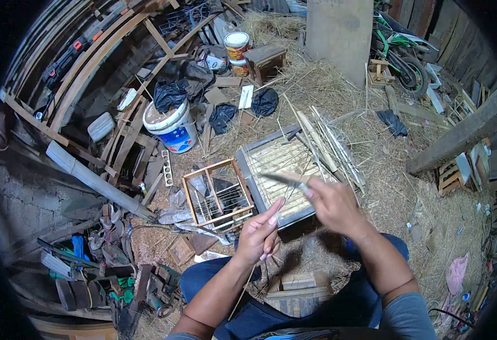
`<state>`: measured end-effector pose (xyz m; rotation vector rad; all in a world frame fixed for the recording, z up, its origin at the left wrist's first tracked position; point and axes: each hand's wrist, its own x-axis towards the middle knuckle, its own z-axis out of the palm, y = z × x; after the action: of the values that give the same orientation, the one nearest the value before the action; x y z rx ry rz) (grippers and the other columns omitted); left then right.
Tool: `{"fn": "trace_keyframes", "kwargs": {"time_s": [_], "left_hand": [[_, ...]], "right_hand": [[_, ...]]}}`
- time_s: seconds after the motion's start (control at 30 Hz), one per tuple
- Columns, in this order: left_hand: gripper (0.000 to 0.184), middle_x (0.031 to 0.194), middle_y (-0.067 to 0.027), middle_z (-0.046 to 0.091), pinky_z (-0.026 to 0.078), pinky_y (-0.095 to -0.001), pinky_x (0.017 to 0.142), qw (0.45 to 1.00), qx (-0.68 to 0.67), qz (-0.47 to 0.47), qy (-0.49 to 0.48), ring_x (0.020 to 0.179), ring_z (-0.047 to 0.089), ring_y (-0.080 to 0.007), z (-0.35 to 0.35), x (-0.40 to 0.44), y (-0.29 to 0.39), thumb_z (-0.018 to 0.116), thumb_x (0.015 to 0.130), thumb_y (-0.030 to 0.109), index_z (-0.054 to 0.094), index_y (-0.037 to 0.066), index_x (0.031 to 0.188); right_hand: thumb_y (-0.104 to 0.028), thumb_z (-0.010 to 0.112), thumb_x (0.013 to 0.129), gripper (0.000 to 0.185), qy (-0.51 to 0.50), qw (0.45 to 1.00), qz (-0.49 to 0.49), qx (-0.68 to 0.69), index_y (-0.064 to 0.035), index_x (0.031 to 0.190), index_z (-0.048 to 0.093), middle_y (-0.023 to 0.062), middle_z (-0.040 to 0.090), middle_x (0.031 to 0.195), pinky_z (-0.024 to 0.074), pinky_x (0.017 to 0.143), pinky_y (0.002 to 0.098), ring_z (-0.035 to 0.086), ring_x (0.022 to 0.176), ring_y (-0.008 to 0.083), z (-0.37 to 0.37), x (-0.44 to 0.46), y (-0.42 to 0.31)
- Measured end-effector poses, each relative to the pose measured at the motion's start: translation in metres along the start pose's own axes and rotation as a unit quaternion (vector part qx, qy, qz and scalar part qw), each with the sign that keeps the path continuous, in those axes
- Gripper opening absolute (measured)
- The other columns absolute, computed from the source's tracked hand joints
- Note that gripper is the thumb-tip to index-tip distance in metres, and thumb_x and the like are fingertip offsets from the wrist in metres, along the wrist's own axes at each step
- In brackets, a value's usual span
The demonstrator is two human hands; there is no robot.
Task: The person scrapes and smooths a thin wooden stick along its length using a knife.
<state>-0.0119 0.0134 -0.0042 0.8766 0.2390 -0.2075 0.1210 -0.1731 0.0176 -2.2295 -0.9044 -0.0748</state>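
My right hand (334, 207) is closed around the handle of a knife (281, 180), its blade pointing left above a low slatted table. Below and left of it, my left hand (257, 238) pinches a thin stick (241, 298) that looks like bamboo; its lower end trails down past my wrist. The blade passes over the stick's upper end, but I cannot tell whether they touch. Under both hands is the low table (262, 152), dark-edged with pale slats. Long split strips (319, 141) lie across its right side. A small wooden frame with thin bars (189, 195) stands left of it.
White buckets (172, 139) and a paint pail (237, 48) stand at the back left. A bamboo pole (98, 180) slopes along the left. A post (463, 139) leans at right, near a motorcycle (410, 73). Straw covers the floor. Wooden blocks (299, 294) lie between my legs.
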Motion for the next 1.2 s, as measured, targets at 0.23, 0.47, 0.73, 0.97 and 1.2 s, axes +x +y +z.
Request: {"fn": "trace_keyframes", "kwargs": {"time_s": [0.23,0.47,0.73,0.97,1.2], "left_hand": [[0.049,0.046,0.0028,0.039,0.031,-0.0237,0.036,0.999,0.040,-0.012,0.022,0.031,0.031,-0.0077,0.001,-0.003,0.003,0.045,0.106,0.018,0.034,0.003,0.152],[0.046,0.049,0.0031,0.042,0.033,-0.0220,0.038,0.998,0.066,0.019,-0.013,0.036,0.034,-0.0054,0.001,0.001,-0.002,0.049,0.106,0.018,0.042,0.007,0.150],[0.037,0.049,-0.0026,0.051,0.036,-0.0222,0.036,0.989,0.143,-0.033,0.028,0.031,0.038,-0.0080,0.007,0.005,-0.013,0.049,0.105,0.022,0.059,-0.005,0.130],[0.036,0.047,-0.0020,0.049,0.036,-0.0229,0.035,0.988,0.150,-0.037,0.023,0.031,0.038,-0.0082,0.007,0.002,-0.016,0.049,0.106,0.022,0.061,-0.003,0.129],[0.035,0.048,-0.0010,0.048,0.034,-0.0215,0.035,0.986,0.163,-0.042,0.023,0.034,0.039,-0.0078,0.009,-0.002,-0.014,0.052,0.105,0.023,0.062,-0.002,0.128]], "right_hand": [[-0.040,0.044,0.105,0.032,-0.019,0.993,-0.112,-0.009,-0.0141,0.091,0.058,0.0030,0.056,0.054,0.0401,0.040,0.0380,0.052,0.039,0.0226,0.020,-0.012,-0.008],[-0.036,0.056,0.102,0.032,-0.036,0.956,0.103,0.271,-0.0072,0.093,0.065,0.0046,0.065,0.069,0.0463,0.057,0.0333,0.062,0.062,0.0157,0.019,0.003,0.016],[-0.020,0.072,0.094,0.020,-0.003,0.817,0.230,0.529,-0.0056,0.084,0.062,-0.0037,0.057,0.070,0.0384,0.056,0.0217,0.050,0.062,0.0042,0.018,0.011,0.006],[-0.022,0.067,0.097,0.021,0.075,0.790,0.283,0.539,-0.0086,0.084,0.057,-0.0031,0.052,0.062,0.0271,0.036,0.0186,0.037,0.042,0.0014,0.005,0.026,0.034],[-0.016,0.065,0.096,0.016,0.117,0.764,0.307,0.556,-0.0095,0.084,0.055,-0.0032,0.051,0.062,0.0277,0.035,0.0196,0.036,0.041,0.0019,-0.013,0.033,0.057]]}}
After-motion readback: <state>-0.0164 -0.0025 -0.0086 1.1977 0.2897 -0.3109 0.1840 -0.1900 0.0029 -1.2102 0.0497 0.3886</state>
